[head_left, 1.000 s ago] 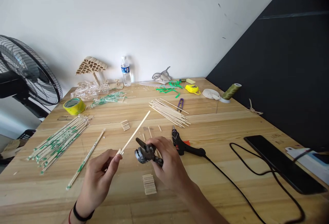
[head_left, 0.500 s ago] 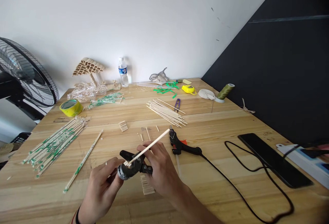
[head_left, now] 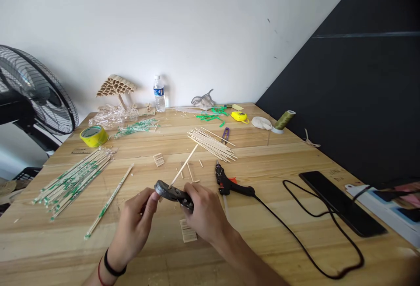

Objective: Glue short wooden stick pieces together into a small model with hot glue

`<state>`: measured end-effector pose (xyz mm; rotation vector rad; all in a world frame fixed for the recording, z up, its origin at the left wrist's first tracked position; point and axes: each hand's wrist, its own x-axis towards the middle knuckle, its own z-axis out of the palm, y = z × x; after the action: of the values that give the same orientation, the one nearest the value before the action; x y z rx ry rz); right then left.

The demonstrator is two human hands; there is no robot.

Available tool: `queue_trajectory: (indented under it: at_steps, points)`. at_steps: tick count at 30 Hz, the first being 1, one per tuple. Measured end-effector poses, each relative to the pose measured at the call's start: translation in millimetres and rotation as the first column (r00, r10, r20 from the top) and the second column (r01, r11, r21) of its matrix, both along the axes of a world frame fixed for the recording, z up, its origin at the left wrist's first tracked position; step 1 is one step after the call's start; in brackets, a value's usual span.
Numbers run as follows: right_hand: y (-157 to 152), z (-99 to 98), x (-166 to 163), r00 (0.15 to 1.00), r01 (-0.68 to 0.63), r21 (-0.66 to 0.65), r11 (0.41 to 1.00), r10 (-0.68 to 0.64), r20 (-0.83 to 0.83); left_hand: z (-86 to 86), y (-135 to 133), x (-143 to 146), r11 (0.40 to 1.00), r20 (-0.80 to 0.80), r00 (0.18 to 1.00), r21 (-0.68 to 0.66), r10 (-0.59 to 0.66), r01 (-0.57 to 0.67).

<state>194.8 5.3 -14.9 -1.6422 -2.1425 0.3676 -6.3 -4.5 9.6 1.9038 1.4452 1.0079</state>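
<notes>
My right hand (head_left: 205, 209) is wrapped round the handles of a black hand cutter (head_left: 175, 194), its jaws closed around a thin wooden stick (head_left: 183, 166). The long part of the stick slants up and away from the cutter towards a pile of bare sticks (head_left: 211, 143). At the cutter's head, my left hand (head_left: 139, 216) pinches the stick's short near end, which the fingers mostly hide. Below the cutter lies a row of short cut pieces (head_left: 188, 231); a second small row (head_left: 158, 160) lies farther back, with a few loose bits near the stick.
A black glue gun (head_left: 231, 183) with its cord lies to the right, by a phone (head_left: 341, 203) and power strip (head_left: 383, 216). At left are wrapped chopsticks (head_left: 77, 178), yellow tape (head_left: 94, 136) and a fan (head_left: 39, 89). A stick-built tree model (head_left: 116, 86) and bottle (head_left: 159, 95) stand behind.
The cutter has turned and its handles have come together in my right hand. The stick now points more steeply away, and a small piece lies on the table beside the loose bits.
</notes>
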Motion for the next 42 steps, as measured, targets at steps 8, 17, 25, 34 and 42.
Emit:
queue_trajectory:
  at_steps: [8,17,25,34,42]
  points:
    - [7,10.7,2,0.994,0.0,-0.083,0.997,0.009,0.11,-28.3,39,-25,0.98,-0.075,0.981,0.105,0.18,-0.172]
    - [3,28.7,-15,0.957,-0.154,-0.129,0.98,0.18,0.226,-18.6,8,-12,0.894,-0.139,0.988,0.43,-0.073,0.127]
    - [-5,33.1,-24,0.947,-0.193,-0.138,0.971,0.221,0.231,-20.5,12,-6,0.765,-0.188,0.982,0.633,-0.001,0.122]
    - [-12,42.4,25,0.958,-0.027,-0.127,0.992,0.062,0.279,-15.4,39,46,0.743,-0.241,0.956,0.606,-0.167,0.283]
    - [-21,40.6,54,0.95,0.142,-0.108,0.984,-0.105,0.294,-17.2,58,74,0.783,-0.142,0.968,0.57,-0.205,0.249]
